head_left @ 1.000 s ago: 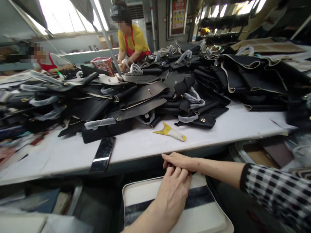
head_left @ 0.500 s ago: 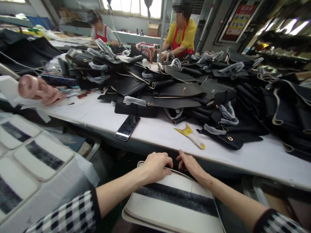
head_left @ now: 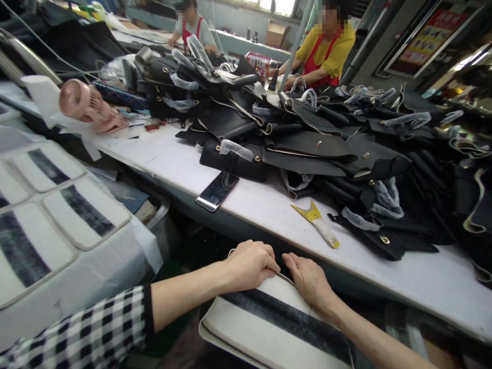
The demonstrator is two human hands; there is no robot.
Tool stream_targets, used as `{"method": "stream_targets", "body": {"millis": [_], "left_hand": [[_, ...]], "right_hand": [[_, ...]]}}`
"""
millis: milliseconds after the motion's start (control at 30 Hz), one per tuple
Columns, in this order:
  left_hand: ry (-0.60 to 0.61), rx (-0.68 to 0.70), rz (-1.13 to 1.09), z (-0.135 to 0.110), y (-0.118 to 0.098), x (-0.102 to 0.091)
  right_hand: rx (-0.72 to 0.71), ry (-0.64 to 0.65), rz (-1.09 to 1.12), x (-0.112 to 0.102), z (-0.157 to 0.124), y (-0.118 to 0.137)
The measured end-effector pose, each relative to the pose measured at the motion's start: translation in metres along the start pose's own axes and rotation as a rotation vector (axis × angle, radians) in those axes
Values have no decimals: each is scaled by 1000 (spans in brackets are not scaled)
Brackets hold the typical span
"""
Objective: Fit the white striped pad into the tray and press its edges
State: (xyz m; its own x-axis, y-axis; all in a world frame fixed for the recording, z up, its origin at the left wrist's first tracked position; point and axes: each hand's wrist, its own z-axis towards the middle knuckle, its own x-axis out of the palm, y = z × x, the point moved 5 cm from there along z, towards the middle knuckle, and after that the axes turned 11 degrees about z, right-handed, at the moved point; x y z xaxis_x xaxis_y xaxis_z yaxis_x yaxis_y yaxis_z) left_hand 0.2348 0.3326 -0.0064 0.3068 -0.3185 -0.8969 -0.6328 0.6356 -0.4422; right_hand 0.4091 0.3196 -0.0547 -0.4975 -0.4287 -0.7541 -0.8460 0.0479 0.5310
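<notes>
A white padded panel with a dark stripe (head_left: 269,323) lies in front of me, below the table edge. My left hand (head_left: 249,264) is curled over its far edge, fingers closed on the rim. Beside it, my right hand (head_left: 309,279) lies on the same edge with fingers bent down over it. Just beyond both hands, on the white table (head_left: 269,210), sit a yellow-bladed scraper with a pale handle (head_left: 317,225) and a black phone (head_left: 218,190).
A large pile of black leather bag parts (head_left: 326,148) covers the table's far side. A pink fan (head_left: 86,105) stands at the left. More white striped panels (head_left: 73,215) lie stacked at my left. Two people in red aprons (head_left: 326,46) work at the far side.
The view has swung left and my hands have moved apart. One second ago they overlapped on the panel's edge; now they rest side by side on it.
</notes>
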Motion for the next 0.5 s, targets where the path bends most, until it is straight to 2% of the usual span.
{"method": "stream_targets", "body": {"millis": [167, 333, 500], "left_hand": [[84, -202, -129, -11, 28, -5], [2, -156, -115, -19, 28, -4], [-56, -115, -48, -24, 21, -4]], "right_hand": [[-51, 64, -52, 4, 0, 4], [-85, 108, -89, 8, 0, 7], [-138, 174, -108, 15, 3, 22]]}}
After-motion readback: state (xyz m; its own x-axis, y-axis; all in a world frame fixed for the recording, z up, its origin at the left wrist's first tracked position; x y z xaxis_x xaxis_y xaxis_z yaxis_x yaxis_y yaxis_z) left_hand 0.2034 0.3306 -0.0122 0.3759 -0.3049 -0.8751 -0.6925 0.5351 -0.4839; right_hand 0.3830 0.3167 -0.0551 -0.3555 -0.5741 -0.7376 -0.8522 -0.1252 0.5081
